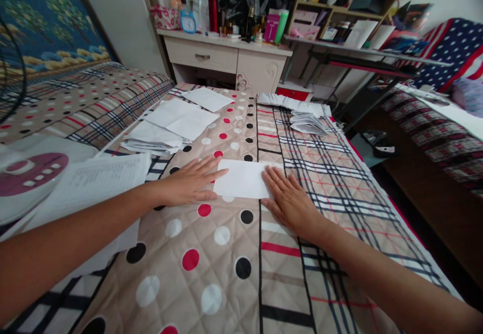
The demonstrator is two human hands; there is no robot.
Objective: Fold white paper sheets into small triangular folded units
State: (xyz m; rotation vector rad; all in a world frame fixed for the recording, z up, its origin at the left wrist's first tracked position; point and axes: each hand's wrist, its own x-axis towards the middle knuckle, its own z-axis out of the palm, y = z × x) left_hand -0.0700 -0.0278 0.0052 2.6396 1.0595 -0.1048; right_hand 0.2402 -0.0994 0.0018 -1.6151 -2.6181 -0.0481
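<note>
A white sheet of paper [243,179], perhaps folded, lies flat on the patterned bedspread [222,253] in front of me. At its left edge rests my left hand [188,180], palm down with the fingers spread. My right hand [289,200] lies flat over the paper's right end, its fingers stretched out and covering that edge. Neither hand grips anything. Beyond my left hand are loose white papers [181,117] in an overlapping pile. Farther off on the right sits a stack of folded papers [307,122], beside a long row of similar papers [292,103].
Printed sheets [101,183] and a plastic package with a pink label [33,173] lie by my left forearm. A white dresser [219,55] with bottles and a blue alarm clock [187,21] stands past the bed. To the right are a metal-legged desk [362,55] and another bed.
</note>
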